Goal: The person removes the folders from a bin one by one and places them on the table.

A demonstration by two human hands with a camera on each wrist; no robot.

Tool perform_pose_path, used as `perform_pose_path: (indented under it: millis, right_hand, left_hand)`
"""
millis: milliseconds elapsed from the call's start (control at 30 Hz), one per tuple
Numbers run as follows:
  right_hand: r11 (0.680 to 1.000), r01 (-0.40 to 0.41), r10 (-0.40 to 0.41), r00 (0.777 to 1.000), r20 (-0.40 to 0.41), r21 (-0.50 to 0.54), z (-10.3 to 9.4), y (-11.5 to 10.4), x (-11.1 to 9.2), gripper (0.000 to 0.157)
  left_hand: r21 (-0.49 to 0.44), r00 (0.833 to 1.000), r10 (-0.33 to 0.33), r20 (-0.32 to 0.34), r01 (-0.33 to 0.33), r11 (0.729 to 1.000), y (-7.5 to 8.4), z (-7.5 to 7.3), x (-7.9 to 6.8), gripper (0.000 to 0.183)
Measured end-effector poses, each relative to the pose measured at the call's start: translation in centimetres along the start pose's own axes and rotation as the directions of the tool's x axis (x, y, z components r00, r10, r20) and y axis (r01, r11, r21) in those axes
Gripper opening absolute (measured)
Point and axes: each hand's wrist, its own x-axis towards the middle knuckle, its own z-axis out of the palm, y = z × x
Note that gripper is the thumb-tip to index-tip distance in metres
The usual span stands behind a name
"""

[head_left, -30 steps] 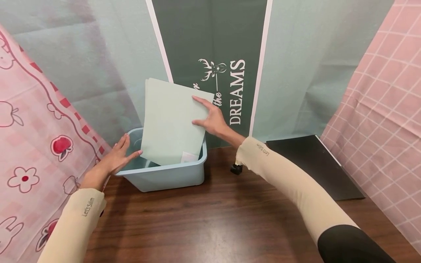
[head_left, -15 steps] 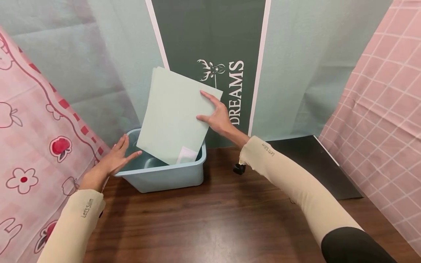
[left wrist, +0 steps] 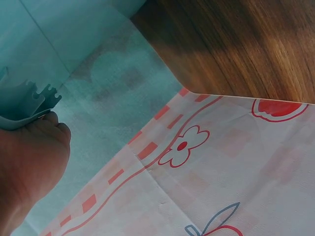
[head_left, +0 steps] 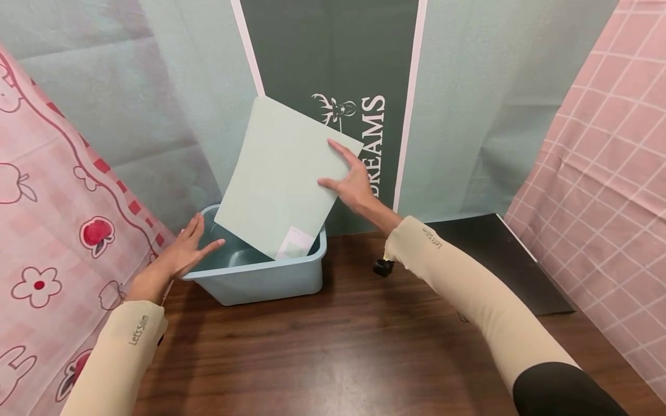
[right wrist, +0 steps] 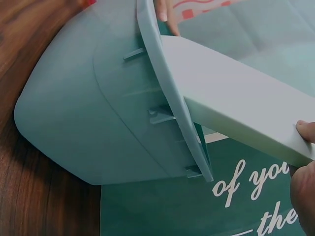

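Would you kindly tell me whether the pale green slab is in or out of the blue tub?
Partly in: the pale green slab leans, its lower end inside the blue tub; most sticks out, held by the right hand.

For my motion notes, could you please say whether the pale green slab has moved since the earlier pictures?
Yes: the pale green slab rose and shifted rightward against the DREAMS lettering in the head view.

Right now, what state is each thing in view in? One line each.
Pale green rectangular slab: tilted, lower end inside the tub.
Light-blue plastic tub: upright, uncovered, standing on the wood-grain table.
Black panel: lying flat, partly hidden.
Right hand: gripping the slab's edge.
Left hand: at the tub's rim, thumb spread.
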Motion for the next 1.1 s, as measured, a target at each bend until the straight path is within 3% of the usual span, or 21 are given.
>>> perform_pose_path:
  millis: [433, 1100]
  right_hand:
    - [0.998, -0.048, 0.049, 0.998, -0.039, 0.028, -1.5, -0.2, 0.3, 0.089]
    - [0.986, -0.057, 0.074, 0.992, -0.102, 0.160, -3.8, -0.8, 0.6, 0.093]
  left_hand:
    - [-0.015, 1.000, 0.003, 0.001, -0.003, 1.000, 0.1, -0.1, -0.1, 0.103]
    - [-0.002, 1.000, 0.005, -0.004, -0.005, 1.000, -0.2, 0.1, 0.0, 0.103]
